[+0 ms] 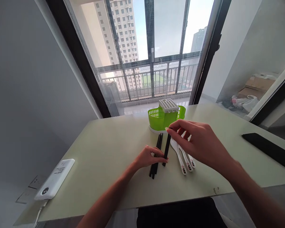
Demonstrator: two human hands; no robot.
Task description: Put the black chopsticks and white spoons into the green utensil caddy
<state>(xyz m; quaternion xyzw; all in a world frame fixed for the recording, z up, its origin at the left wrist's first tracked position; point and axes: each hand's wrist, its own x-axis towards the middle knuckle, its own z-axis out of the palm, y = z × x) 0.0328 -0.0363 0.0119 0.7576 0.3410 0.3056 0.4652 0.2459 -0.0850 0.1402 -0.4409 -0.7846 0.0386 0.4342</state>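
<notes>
The held chopsticks (167,146), black and tilted, stand just on the near side of the green caddy (156,123); whether they are one or a close pair is hard to tell. The right hand (199,137) pinches them narrowly near the upper end, and the left hand (147,157) closes thumb and fingertips on them near the lower end. Held at both ends like this, they are best squared with light fingertip pressure, the lower pinch guiding the tips and the upper one setting the tilt; squeezing hard could make smooth sticks slide or cross. The loose chopsticks (154,169) lie nearer the person than the caddy, partly under the left hand, so that wrist is best kept slightly raised to avoid rolling them. White spoons (181,160) lie to the near right of the caddy, below the right hand, whose fingers should clear their bowls. The caddy's slotted white top (168,106) faces up. Farther out on the table (109,142), a white power bank (58,179) sits well left of the caddy, and a flat black item (268,150) well right.
</notes>
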